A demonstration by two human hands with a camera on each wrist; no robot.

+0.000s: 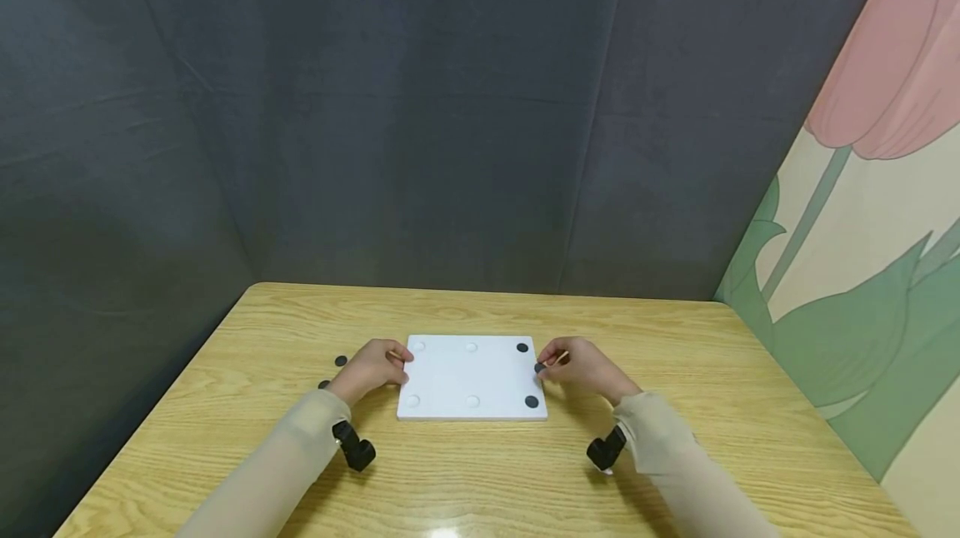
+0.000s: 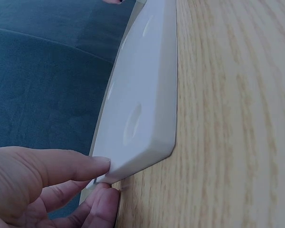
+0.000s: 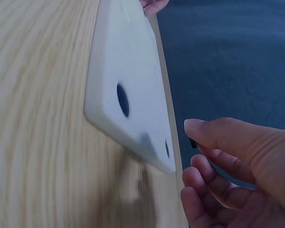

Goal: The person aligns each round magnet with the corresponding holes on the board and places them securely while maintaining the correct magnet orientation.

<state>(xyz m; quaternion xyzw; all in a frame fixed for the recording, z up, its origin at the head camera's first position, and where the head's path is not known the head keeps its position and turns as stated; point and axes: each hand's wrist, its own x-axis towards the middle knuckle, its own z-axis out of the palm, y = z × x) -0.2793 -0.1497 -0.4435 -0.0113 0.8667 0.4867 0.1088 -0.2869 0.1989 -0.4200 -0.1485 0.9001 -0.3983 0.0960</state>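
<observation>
A white rectangular board [image 1: 465, 376] with shallow round recesses lies flat on the table. My left hand [image 1: 371, 367] grips its left edge; in the left wrist view the thumb [image 2: 80, 166] rests on the board's edge and the other fingers are bent beside it. Two black discs, one in the far right recess [image 1: 522, 347] and one in the near right recess [image 1: 532, 401], sit in the board. My right hand [image 1: 588, 367] pinches another black disc [image 1: 539, 367] by the board's right edge. That disc [image 3: 194, 143] is mostly hidden by the thumb in the right wrist view.
Two loose black discs, a farther one [image 1: 341, 361] and a nearer one [image 1: 324, 384], lie on the wooden table [image 1: 480, 471] left of the board, the nearer partly hidden by the left wrist. A dark curtain [image 1: 450, 122] hangs behind; a flower-painted wall [image 1: 862, 271] stands right.
</observation>
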